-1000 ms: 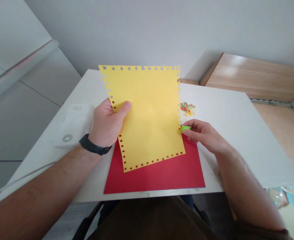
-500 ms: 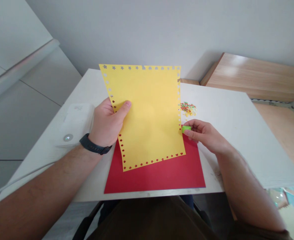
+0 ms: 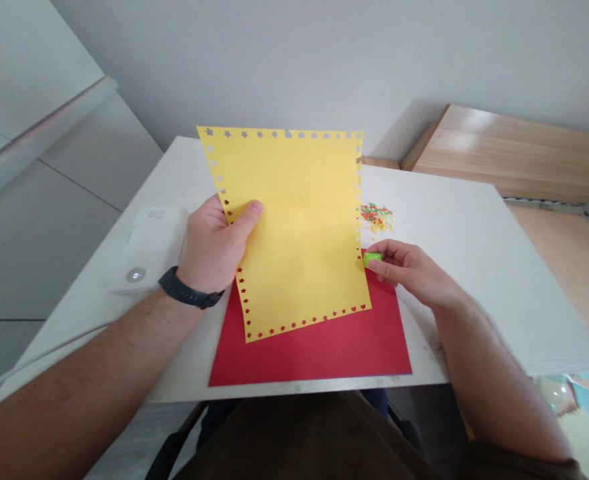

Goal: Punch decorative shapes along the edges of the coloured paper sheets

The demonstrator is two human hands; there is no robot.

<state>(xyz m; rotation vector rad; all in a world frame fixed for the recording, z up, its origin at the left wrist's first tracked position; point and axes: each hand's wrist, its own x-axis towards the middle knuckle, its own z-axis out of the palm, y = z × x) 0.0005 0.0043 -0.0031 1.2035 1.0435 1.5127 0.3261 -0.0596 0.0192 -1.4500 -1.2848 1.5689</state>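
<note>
A yellow sheet of paper [image 3: 304,220] is held up at a tilt, with star, heart and other small shapes punched along its edges. My left hand [image 3: 219,233] grips it by the left edge, thumb lying on the front and fingers hidden behind. At the sheet's right edge my right hand [image 3: 399,267] is closed around a small green craft punch [image 3: 373,259], which meets the paper's border. Beneath lies a red sheet [image 3: 314,360], partly covered by the yellow one.
Beyond my right hand lies a pile of punched paper bits [image 3: 378,217] in red, green and yellow. On the left of the white table [image 3: 474,280] sits a white box-shaped device [image 3: 157,247] with a round button. A wooden panel [image 3: 514,153] stands at the back right.
Almost nothing differs. The yellow sheet has shifted very slightly left, and the green craft punch has tilted a little in my right hand.
</note>
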